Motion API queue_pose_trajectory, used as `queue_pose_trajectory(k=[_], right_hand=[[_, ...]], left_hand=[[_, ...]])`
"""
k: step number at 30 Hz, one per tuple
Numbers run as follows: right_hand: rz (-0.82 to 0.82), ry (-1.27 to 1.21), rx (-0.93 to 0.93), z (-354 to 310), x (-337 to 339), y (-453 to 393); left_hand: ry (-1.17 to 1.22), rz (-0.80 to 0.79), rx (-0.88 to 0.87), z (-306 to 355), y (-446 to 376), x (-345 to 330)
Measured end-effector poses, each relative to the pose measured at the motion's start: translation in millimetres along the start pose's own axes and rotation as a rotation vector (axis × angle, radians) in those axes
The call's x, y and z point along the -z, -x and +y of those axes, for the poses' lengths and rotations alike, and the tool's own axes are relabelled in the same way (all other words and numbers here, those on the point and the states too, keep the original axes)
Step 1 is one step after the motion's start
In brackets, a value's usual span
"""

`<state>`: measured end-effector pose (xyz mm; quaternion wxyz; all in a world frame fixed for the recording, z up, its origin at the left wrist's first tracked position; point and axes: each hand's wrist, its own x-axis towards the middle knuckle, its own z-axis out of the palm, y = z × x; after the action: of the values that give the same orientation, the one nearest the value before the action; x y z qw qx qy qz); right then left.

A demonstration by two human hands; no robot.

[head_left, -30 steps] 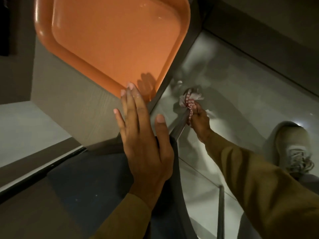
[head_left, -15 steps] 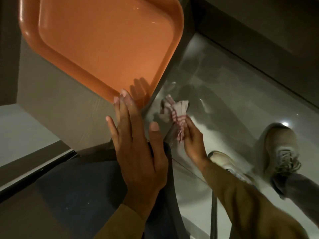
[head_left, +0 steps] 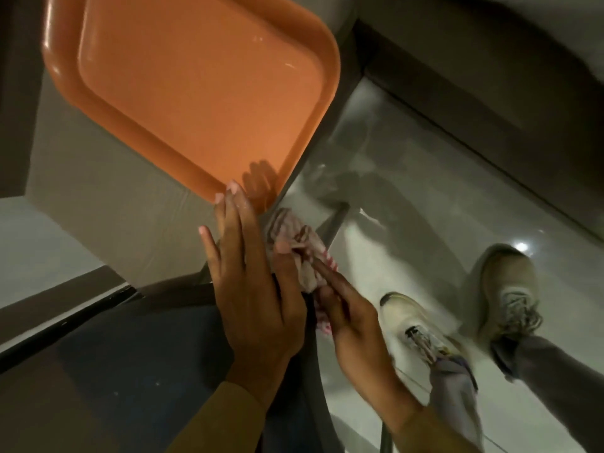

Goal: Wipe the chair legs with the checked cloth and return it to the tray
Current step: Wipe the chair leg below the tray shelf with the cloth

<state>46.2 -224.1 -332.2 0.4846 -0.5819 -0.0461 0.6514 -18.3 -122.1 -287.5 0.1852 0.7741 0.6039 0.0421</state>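
Head view: the right hand is closed on the checked cloth, which is bunched at the seat edge of the chair, just at 5 o'clock from the near corner of the orange tray. One second ago this cloth was lower, down on the chair leg near the floor; now it has come up beside the left hand. The left hand lies flat and open on the seat, fingertips touching the tray rim. I judge the wiping of this leg is finished and the cloth goes next to the tray on the counter. Two shoes stand at 4 o'clock.
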Motion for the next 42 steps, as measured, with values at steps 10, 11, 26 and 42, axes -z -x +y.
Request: queue_pose_trajectory(k=[10,11,26,42], right_hand=[[0.118,0.097,-0.152,33.5,36.1,-123.0],[0.098,0.124,-0.183,28.4,35.3,-128.7],[0.063,0.336,0.081,41.3,27.7,-72.4],[0.022,0.522,0.364,-30.9,-6.5,22.8]], left_hand=[[0.015,0.027,0.013,-1.3,0.1,-1.0],[0.012,0.023,0.018,0.3,-0.1,-0.1],[-0.002,0.042,-0.021,-4.6,0.5,-1.6],[0.036,0.021,0.023,0.0,2.3,3.9]])
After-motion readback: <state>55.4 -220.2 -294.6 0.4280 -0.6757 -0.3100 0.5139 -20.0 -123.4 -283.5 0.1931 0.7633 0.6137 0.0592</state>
